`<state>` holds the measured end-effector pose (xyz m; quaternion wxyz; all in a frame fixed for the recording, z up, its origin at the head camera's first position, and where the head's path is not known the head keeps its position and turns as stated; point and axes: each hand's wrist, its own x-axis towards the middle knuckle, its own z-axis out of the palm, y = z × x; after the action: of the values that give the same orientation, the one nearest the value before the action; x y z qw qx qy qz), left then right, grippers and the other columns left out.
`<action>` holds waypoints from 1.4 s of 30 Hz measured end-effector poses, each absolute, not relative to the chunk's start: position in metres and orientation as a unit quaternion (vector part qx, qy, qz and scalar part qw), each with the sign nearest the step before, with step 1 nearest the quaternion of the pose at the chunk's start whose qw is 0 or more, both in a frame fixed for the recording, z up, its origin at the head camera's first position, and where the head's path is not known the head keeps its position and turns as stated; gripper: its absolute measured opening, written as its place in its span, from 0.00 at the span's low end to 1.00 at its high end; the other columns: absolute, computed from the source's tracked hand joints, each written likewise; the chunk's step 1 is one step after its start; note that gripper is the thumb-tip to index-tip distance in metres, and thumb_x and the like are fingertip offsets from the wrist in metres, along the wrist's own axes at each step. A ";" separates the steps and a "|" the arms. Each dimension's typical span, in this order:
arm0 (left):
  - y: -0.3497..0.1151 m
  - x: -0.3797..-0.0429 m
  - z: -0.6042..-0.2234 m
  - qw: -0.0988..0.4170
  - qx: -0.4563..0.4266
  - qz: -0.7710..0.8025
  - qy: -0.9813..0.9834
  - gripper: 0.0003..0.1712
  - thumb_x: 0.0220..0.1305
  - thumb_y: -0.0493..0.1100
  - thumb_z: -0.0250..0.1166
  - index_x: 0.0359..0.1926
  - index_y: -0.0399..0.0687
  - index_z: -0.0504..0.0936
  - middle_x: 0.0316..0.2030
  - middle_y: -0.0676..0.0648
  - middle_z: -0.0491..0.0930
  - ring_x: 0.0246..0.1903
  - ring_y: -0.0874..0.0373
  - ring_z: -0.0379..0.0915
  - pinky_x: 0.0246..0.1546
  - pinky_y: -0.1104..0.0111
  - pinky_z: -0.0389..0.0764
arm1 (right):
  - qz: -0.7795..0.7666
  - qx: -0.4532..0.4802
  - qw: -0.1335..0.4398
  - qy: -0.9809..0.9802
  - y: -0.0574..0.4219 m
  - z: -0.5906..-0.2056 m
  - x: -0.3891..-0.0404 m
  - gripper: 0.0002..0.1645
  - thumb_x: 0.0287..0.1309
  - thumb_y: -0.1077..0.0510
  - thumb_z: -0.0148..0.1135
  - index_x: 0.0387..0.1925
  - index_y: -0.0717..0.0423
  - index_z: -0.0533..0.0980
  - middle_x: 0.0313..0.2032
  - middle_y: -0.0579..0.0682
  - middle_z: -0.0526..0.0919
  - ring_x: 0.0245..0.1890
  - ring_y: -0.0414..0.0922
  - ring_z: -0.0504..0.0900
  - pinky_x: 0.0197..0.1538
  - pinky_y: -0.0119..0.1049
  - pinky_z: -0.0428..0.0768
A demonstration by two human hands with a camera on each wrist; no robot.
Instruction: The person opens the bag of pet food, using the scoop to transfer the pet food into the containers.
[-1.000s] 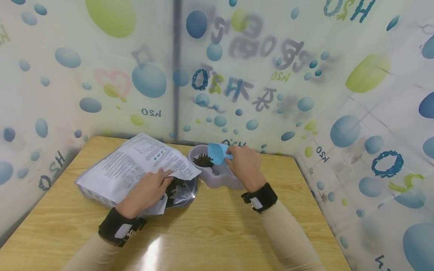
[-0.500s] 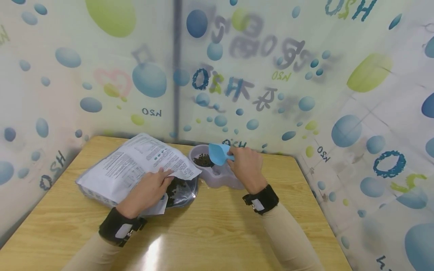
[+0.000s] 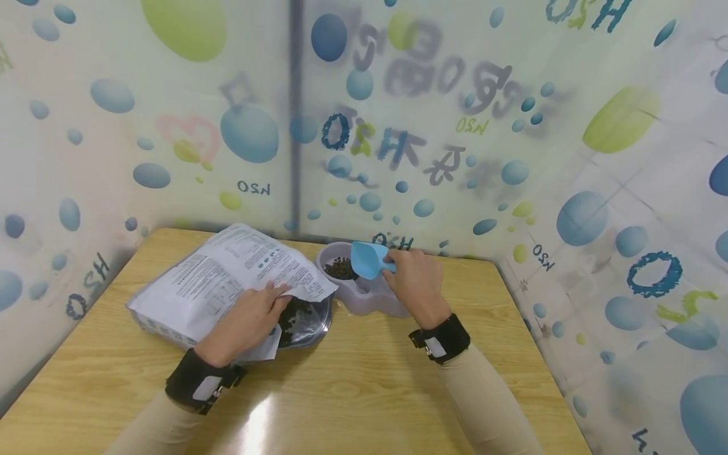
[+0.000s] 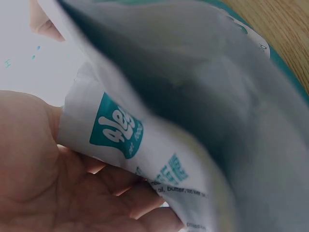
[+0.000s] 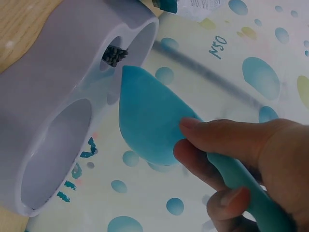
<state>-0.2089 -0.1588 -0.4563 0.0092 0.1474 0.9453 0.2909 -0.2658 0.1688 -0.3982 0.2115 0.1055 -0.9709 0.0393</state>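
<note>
My left hand (image 3: 244, 322) grips the edge of a white printed pet food bag (image 3: 216, 272) lying on its side. Dark brown kibble (image 3: 289, 316) shows at the bag's mouth. In the left wrist view, the bag's lip (image 4: 116, 125) runs between thumb and fingers. My right hand (image 3: 418, 281) holds a light blue scoop (image 3: 368, 259) by its handle, tilted above a lilac double bowl (image 3: 361, 306). A heap of kibble (image 3: 340, 270) sits in the bowl's left compartment. The right wrist view shows the scoop's smooth blue face (image 5: 149, 116) with no kibble visible on it, and the bowl's other compartment (image 5: 58, 150) bare.
A wooden table (image 3: 341, 392) carries the bag and the bowl, both towards its back edge. Patterned sheeting (image 3: 409, 126) with blue and green dots rises close behind the table and on both sides.
My right hand and the scoop have shifted slightly to the right above the bowl. The left hand and the bag stay where they were. The kibble heap looks the same.
</note>
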 end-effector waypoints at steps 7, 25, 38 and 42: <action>-0.160 -0.209 -0.456 0.012 0.147 0.287 0.947 0.30 0.95 0.49 0.52 0.80 0.35 0.80 0.81 0.19 0.71 0.67 0.34 0.85 0.56 0.47 0.86 | 0.050 0.120 0.221 -0.967 0.175 -0.401 -0.262 0.15 0.66 0.47 0.89 0.51 0.43 0.96 0.32 0.46 0.97 0.21 0.41 0.80 0.20 0.34 0.66; -0.159 -0.208 -0.458 -0.006 0.148 0.300 0.942 0.29 0.95 0.48 0.52 0.79 0.35 0.81 0.80 0.21 0.72 0.80 0.26 0.74 0.68 0.38 0.86 | 0.180 0.135 0.127 -0.966 0.196 -0.394 -0.227 0.15 0.64 0.45 0.89 0.47 0.46 0.97 0.25 0.42 0.86 0.22 0.40 0.72 0.25 0.33 0.61; -0.161 -0.206 -0.457 0.015 0.140 0.297 0.944 0.29 0.96 0.50 0.52 0.81 0.36 0.80 0.82 0.20 0.69 0.63 0.35 0.87 0.45 0.54 0.87 | 0.204 0.176 0.037 -0.962 0.195 -0.388 -0.204 0.10 0.65 0.45 0.89 0.42 0.42 0.97 0.38 0.40 0.97 0.37 0.38 0.89 0.40 0.39 0.86; -0.160 -0.206 -0.458 0.018 0.138 0.308 0.941 0.30 0.96 0.49 0.52 0.82 0.36 0.78 0.79 0.19 0.72 0.41 0.46 0.87 0.26 0.64 0.72 | 0.207 0.189 0.020 -0.960 0.189 -0.391 -0.201 0.10 0.65 0.45 0.88 0.41 0.43 0.96 0.38 0.38 0.97 0.37 0.37 0.88 0.42 0.40 0.87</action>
<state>-0.2061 -0.1597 -0.4580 0.0184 0.1385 0.9410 0.3081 -0.2011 0.1890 -0.3912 0.0205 0.1885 -0.9598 0.2070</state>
